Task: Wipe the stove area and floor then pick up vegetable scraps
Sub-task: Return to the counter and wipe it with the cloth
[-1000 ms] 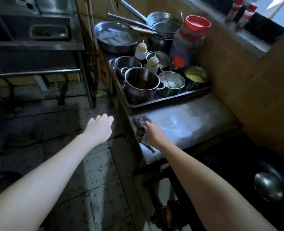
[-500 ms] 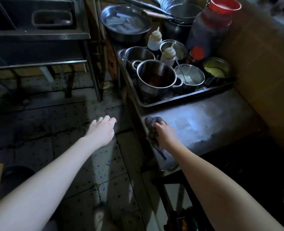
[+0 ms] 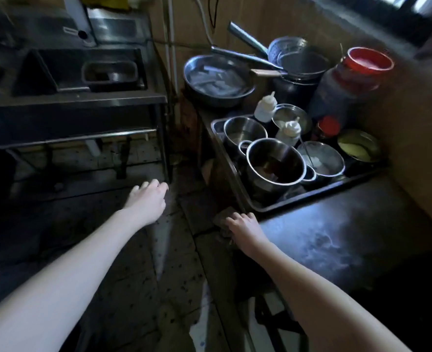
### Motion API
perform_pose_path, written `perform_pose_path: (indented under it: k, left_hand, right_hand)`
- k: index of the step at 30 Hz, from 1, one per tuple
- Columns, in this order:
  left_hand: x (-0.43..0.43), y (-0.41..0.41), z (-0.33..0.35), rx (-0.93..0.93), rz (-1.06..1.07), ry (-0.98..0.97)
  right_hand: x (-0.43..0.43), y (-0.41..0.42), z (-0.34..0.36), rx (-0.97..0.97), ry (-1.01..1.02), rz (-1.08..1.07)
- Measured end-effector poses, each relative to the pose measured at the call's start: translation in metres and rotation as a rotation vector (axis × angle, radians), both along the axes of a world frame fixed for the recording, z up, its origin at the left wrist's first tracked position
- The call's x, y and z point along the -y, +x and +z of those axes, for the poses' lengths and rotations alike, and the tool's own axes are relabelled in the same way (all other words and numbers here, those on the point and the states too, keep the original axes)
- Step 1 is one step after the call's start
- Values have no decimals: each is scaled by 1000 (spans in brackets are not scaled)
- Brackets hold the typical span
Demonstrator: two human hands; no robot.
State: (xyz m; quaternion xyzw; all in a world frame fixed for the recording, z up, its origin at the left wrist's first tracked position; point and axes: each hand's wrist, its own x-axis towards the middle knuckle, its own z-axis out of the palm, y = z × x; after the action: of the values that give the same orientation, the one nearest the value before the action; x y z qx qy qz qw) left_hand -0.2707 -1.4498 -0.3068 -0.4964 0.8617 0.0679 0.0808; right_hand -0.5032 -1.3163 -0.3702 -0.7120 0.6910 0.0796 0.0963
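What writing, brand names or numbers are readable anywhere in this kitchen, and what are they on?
No text can be read in this view.
red-lidded jar: any label is too dark and blurred to read.
white squeeze bottles: no print visible.

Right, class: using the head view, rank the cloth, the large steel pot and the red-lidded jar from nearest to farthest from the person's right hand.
1. The cloth, under the right hand at the counter corner.
2. The large steel pot, in the tray just beyond.
3. The red-lidded jar, far back on the right.
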Motion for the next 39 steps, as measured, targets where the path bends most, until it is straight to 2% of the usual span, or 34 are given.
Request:
perform_pose_path:
  k: [15,26,39]
  left_hand:
    - [142,105,27,-26,145,-47]
    - [208,164,35,35,276,-104]
    - [352,140,33,65,333,-83]
  right_hand:
    - [193,72,44,22,-230,70]
    - [313,118,66,35,-258,175]
    - [492,135,69,118,-293,228]
